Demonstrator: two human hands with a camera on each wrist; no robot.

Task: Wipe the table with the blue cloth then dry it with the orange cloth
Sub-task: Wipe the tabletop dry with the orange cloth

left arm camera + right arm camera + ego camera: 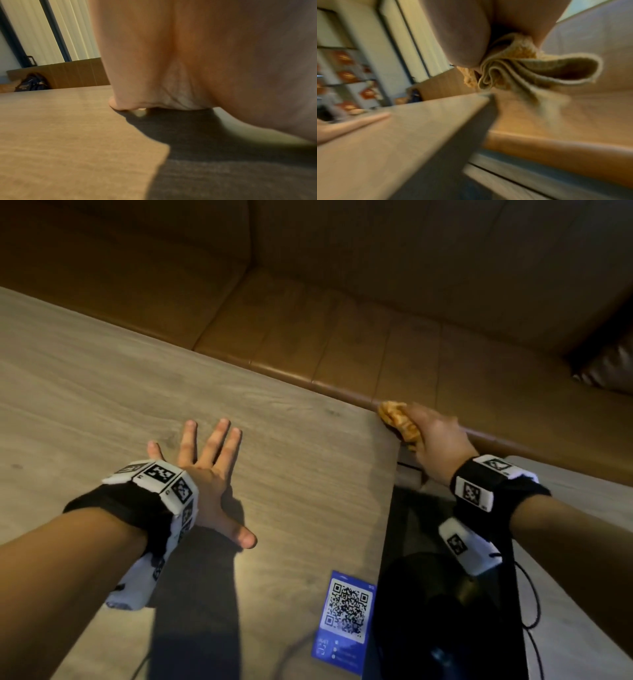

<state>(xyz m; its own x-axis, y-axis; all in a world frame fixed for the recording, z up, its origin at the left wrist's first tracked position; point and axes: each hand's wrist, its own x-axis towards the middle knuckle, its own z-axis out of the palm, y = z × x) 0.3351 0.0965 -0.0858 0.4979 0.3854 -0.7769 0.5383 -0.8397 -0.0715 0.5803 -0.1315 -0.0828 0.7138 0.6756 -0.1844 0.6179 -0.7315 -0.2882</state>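
Observation:
My right hand (430, 436) grips the bunched orange cloth (399, 421) at the far right corner of the wooden table (102, 392). In the right wrist view the orange cloth (522, 67) hangs in folds from my palm, just above the table corner (485, 95). My left hand (205, 474) lies flat on the table with fingers spread and straight, holding nothing. The left wrist view shows the left hand (188, 67) from below, resting on the table (68, 135). No blue cloth is in view.
A blue card with a QR code (346, 618) lies near the table's right edge. A brown leather bench (342, 330) runs beyond the far edge. A dark gap with a black object (428, 611) and cables separates this table from a neighbouring table (582, 501).

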